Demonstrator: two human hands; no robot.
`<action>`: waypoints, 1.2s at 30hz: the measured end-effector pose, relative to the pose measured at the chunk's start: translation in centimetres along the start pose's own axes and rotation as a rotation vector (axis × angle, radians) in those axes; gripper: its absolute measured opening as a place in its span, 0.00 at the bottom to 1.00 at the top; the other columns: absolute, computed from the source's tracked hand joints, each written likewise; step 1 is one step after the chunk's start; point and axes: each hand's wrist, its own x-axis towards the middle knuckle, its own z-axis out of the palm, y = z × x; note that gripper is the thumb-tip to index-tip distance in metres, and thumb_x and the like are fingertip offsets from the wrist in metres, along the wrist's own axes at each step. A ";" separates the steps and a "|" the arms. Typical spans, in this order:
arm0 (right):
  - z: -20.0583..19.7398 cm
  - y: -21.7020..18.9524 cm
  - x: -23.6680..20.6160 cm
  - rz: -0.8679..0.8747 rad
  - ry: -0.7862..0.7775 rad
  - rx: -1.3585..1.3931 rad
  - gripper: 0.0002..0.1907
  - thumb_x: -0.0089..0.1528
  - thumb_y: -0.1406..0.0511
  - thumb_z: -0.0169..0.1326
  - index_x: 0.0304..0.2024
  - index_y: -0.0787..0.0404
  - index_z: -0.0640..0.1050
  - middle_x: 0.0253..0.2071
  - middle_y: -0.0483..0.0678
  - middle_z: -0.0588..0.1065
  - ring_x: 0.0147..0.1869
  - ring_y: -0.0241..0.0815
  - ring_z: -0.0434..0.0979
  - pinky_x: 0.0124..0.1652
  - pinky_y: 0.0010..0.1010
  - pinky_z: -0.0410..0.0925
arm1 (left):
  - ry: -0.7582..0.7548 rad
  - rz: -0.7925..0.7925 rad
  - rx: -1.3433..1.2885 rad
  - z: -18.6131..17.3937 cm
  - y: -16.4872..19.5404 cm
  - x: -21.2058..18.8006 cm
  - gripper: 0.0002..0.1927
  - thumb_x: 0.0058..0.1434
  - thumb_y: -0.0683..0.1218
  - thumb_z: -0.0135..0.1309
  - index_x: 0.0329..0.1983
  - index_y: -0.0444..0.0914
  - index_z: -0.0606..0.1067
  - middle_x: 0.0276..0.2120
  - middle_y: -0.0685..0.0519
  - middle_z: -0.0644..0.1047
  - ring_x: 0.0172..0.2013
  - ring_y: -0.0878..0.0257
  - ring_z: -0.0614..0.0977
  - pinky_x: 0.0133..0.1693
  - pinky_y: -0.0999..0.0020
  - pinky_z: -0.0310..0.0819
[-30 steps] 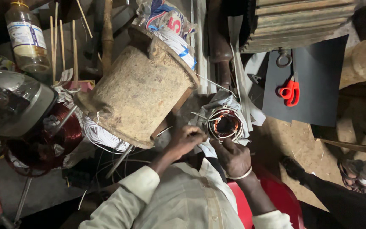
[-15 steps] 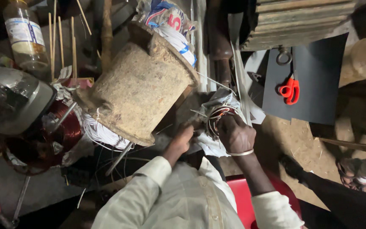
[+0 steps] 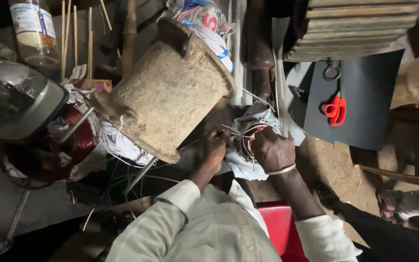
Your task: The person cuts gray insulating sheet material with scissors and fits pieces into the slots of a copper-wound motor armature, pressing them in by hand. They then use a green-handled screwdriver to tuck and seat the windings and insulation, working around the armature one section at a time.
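Both hands closer together than half a second ago, the left hand [image 3: 215, 148] risen from below to the edge of the wound coil [image 3: 253, 138], the right hand [image 3: 272, 149] barely shifted on it. Left fingers pinched narrow on thin wire ends at the coil's left side; right hand curled shut over the top of the coil, knuckles up, pale bangle [image 3: 281, 170] at the wrist. Coil of copper and pale wire wrapped in whitish cloth, resting just in front of the chest, between the two hands. Just left of the left hand, a large rusty spool [image 3: 166, 92] tilted on its side, white wire beneath its rim. Farther left, a copper-wire reel [image 3: 76, 138]. Well to the right, red-handled scissors [image 3: 334, 109] on a dark sheet [image 3: 364, 111].
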 end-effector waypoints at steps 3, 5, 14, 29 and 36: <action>-0.5 0.2 0.0 -0.029 -0.002 0.080 0.07 0.49 0.63 0.62 0.29 0.54 0.79 0.34 0.49 0.76 0.27 0.52 0.79 0.26 0.44 0.71 | 0.004 0.021 0.046 -0.1 -0.3 0.1 0.03 0.65 0.44 0.59 0.40 0.40 0.78 0.31 0.60 0.78 0.30 0.72 0.75 0.33 0.74 0.69; -0.8 0.1 -0.1 -0.040 0.025 0.119 0.06 0.48 0.63 0.62 0.28 0.54 0.79 0.34 0.49 0.76 0.27 0.52 0.79 0.26 0.44 0.70 | -0.016 0.060 0.032 -0.1 -0.4 0.1 0.03 0.65 0.43 0.59 0.41 0.40 0.78 0.32 0.60 0.78 0.32 0.73 0.75 0.34 0.74 0.69; -0.1 -0.4 0.0 0.022 0.057 0.113 0.10 0.53 0.62 0.63 0.33 0.58 0.79 0.36 0.51 0.77 0.31 0.54 0.80 0.28 0.45 0.71 | -0.092 0.141 -0.026 0.1 -0.7 0.0 0.01 0.67 0.41 0.57 0.39 0.40 0.77 0.33 0.61 0.78 0.34 0.74 0.75 0.37 0.76 0.69; 1.3 -0.9 0.0 0.270 0.073 0.316 0.09 0.54 0.60 0.64 0.35 0.55 0.85 0.35 0.53 0.81 0.37 0.54 0.82 0.37 0.43 0.74 | -0.072 0.062 0.029 -0.4 -0.9 -0.4 0.04 0.67 0.42 0.56 0.44 0.39 0.78 0.33 0.60 0.79 0.33 0.73 0.76 0.35 0.74 0.70; 3.0 -0.3 0.1 0.431 -0.021 0.343 0.09 0.56 0.58 0.62 0.35 0.54 0.85 0.34 0.53 0.82 0.36 0.55 0.83 0.37 0.44 0.74 | -0.147 0.106 0.131 -0.3 -0.9 -0.7 0.10 0.63 0.37 0.55 0.47 0.38 0.78 0.36 0.58 0.80 0.34 0.72 0.77 0.38 0.73 0.74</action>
